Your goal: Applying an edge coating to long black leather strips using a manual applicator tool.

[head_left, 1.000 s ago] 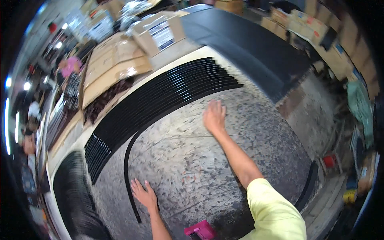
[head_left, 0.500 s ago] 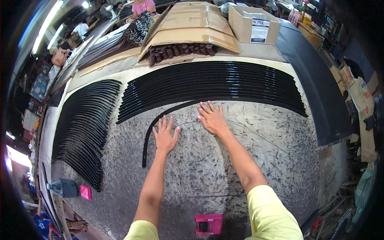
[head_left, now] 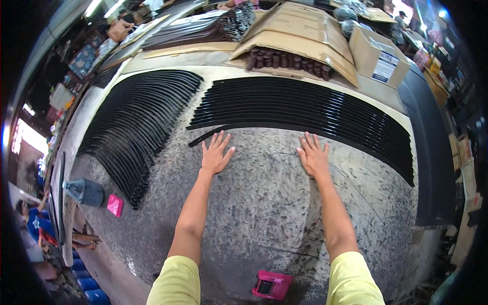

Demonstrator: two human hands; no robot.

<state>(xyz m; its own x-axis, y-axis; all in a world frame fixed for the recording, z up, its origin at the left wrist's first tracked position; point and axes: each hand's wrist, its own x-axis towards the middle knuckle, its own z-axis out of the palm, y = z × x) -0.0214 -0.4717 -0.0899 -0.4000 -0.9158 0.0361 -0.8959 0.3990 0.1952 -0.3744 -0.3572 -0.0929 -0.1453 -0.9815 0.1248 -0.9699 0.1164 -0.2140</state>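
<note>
A row of long black strips (head_left: 310, 105) lies side by side in a gentle arc across the table. Along its near edge runs one black strip (head_left: 204, 137), its left end sticking out toward me. My left hand (head_left: 216, 154), palm down with fingers spread, has its fingertips at that strip near the loose end. My right hand (head_left: 314, 156) is laid flat in the same way, fingers stretched, with its tips just below the row's near edge. Neither hand grasps anything. Further left, another set of black strips (head_left: 134, 114) is fanned out on the table.
A pink block (head_left: 115, 205) and a cut-open bluish plastic container (head_left: 86, 193) stand at the left edge. Near me lies a pink holder (head_left: 273, 284) with a dark piece. Behind are bundled brown strips under cardboard (head_left: 300, 30), a carton (head_left: 378, 56) and a black sheet (head_left: 432, 152).
The near strip's long curved left part has swung away from me, against the row, leaving a short end out. My right hand has moved right, away from my left. The view has shifted.
</note>
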